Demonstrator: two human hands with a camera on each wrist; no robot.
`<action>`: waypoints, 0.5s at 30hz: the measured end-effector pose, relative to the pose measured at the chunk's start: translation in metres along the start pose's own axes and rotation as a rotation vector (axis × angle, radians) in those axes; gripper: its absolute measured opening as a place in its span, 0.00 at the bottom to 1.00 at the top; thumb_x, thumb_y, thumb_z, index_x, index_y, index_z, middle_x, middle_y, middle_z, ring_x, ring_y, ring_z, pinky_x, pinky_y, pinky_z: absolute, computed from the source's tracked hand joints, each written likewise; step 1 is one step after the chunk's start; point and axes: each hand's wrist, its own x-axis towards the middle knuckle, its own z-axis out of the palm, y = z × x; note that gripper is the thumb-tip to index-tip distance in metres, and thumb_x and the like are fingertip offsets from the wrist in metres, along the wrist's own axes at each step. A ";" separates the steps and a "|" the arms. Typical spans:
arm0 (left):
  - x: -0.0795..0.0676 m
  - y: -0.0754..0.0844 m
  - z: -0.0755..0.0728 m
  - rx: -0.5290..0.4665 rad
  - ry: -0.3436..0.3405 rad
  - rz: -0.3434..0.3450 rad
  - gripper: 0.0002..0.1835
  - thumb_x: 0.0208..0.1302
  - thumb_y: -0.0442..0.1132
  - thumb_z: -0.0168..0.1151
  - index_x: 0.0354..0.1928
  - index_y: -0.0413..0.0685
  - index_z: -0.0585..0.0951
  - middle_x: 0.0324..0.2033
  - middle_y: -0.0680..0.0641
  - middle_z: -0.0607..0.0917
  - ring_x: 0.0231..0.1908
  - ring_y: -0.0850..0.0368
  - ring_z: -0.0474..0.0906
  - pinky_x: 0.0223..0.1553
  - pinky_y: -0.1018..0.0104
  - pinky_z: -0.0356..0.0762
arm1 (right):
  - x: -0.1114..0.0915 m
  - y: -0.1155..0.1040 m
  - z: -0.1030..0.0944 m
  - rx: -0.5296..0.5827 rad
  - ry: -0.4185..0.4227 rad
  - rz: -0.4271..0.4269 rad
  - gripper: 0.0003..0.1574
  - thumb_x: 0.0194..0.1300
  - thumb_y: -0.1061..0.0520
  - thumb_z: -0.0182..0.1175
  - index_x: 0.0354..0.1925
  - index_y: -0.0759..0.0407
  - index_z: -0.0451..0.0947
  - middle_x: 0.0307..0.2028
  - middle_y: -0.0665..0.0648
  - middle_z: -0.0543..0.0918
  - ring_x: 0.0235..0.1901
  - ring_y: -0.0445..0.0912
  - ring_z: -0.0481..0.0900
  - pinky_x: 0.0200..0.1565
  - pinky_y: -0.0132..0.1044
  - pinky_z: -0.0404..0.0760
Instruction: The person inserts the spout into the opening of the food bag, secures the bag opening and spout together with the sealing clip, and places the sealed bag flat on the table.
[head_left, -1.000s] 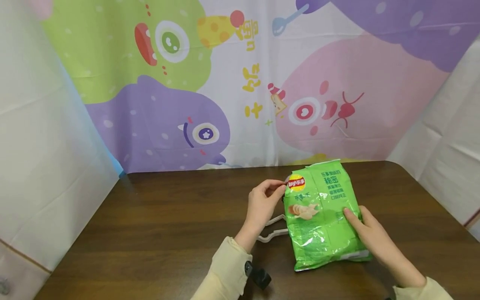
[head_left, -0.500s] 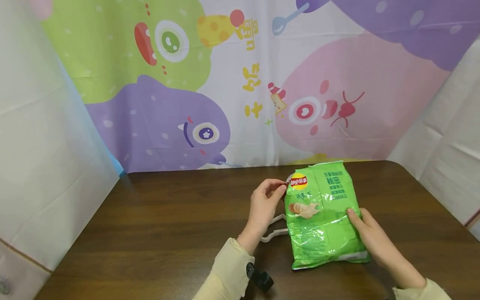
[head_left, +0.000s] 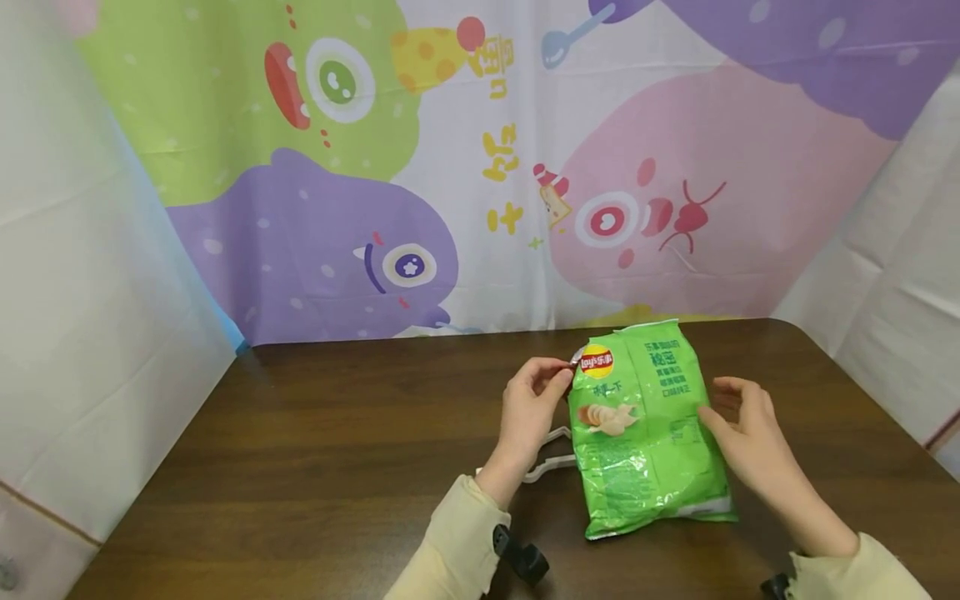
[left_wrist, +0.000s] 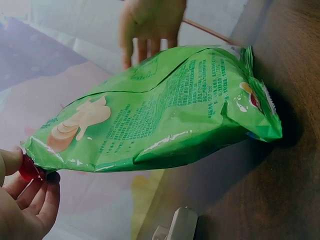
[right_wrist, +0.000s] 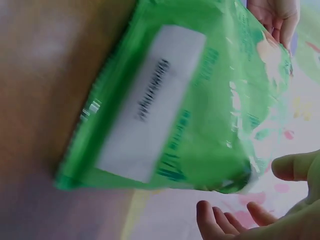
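Note:
A green Lay's chip bag (head_left: pixel 648 433) leans over the table, its lower end down on the wood and its upper left corner raised. My left hand (head_left: pixel 527 408) pinches that corner between thumb and fingers; a reddish bit of the bag shows there in the left wrist view. My right hand (head_left: pixel 759 433) is beside the bag's right edge, fingers loosely bent and apart from it. In the right wrist view a gap shows between the right fingertips (right_wrist: pixel 204 212) and the bag. Head view alone cannot settle whether the thumb touches.
Partly hidden behind the bag, a whitish thing with two bent arms (head_left: pixel 551 468) lies on the brown table (head_left: pixel 315 467). A cartoon-printed cloth (head_left: pixel 510 275) hangs along the back edge. Black wrist devices (head_left: pixel 521 557) sit at the sleeves.
The right hand has let go of the bag's right side and moved slightly up and away, fingers spread. The left hand keeps its pinch; the bag has shifted only slightly.

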 end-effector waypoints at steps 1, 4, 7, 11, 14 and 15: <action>0.000 0.000 0.000 0.001 0.002 -0.001 0.07 0.55 0.34 0.56 0.36 0.38 0.77 0.31 0.44 0.80 0.27 0.59 0.74 0.31 0.66 0.73 | 0.001 -0.002 -0.001 -0.007 0.013 -0.014 0.31 0.63 0.51 0.43 0.55 0.73 0.50 0.50 0.73 0.53 0.48 0.62 0.61 0.41 0.50 0.66; 0.003 -0.007 0.001 0.002 0.001 -0.004 0.07 0.55 0.35 0.56 0.36 0.40 0.77 0.31 0.44 0.80 0.27 0.60 0.74 0.30 0.70 0.72 | 0.006 -0.008 -0.004 -0.042 0.047 -0.057 0.27 0.63 0.52 0.44 0.53 0.69 0.56 0.52 0.71 0.53 0.46 0.60 0.62 0.39 0.48 0.67; 0.008 -0.017 0.001 -0.004 -0.007 -0.003 0.07 0.54 0.36 0.57 0.35 0.42 0.78 0.30 0.46 0.80 0.27 0.61 0.74 0.29 0.70 0.72 | 0.011 -0.014 -0.004 -0.069 0.094 -0.117 0.21 0.62 0.54 0.45 0.49 0.66 0.63 0.52 0.68 0.55 0.46 0.58 0.61 0.39 0.47 0.66; 0.013 -0.027 0.001 -0.005 -0.016 0.016 0.08 0.54 0.38 0.58 0.35 0.44 0.78 0.30 0.48 0.80 0.26 0.63 0.74 0.30 0.70 0.72 | 0.022 -0.022 -0.003 -0.083 0.136 -0.226 0.17 0.60 0.57 0.50 0.45 0.65 0.66 0.51 0.65 0.59 0.48 0.56 0.59 0.41 0.47 0.62; 0.014 -0.028 0.001 -0.004 -0.018 0.030 0.08 0.53 0.38 0.58 0.35 0.44 0.78 0.29 0.48 0.80 0.26 0.63 0.74 0.30 0.69 0.73 | 0.031 -0.029 -0.003 -0.108 0.132 -0.301 0.18 0.58 0.56 0.52 0.46 0.64 0.66 0.49 0.63 0.62 0.49 0.55 0.59 0.43 0.48 0.60; 0.014 -0.028 0.001 -0.003 -0.021 0.029 0.08 0.53 0.38 0.58 0.35 0.44 0.78 0.29 0.48 0.80 0.26 0.63 0.74 0.31 0.69 0.73 | 0.034 -0.032 -0.003 -0.121 0.130 -0.324 0.19 0.57 0.56 0.53 0.46 0.63 0.66 0.48 0.62 0.63 0.48 0.55 0.60 0.43 0.49 0.60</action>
